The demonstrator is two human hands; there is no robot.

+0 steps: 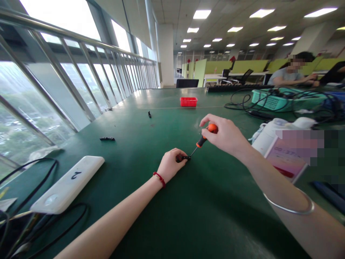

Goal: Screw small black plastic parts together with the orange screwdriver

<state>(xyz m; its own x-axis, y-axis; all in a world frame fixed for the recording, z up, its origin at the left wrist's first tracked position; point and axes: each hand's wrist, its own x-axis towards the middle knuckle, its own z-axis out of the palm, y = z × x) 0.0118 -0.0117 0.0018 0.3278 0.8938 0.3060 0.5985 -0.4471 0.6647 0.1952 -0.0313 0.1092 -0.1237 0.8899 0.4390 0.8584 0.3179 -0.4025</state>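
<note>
Orange-and-black screwdriver [202, 140], likely light and stiff, best held by its handle, where the right hand's [224, 131] grip is closed; its tip is at 1 small black part [185, 158], probably slippery, pinched by the left hand [169, 164] over the bench [172, 223].

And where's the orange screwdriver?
In the head view, just right of centre, the orange-and-black screwdriver is in the right hand, its tip down at the small black part that the left hand holds.
</note>
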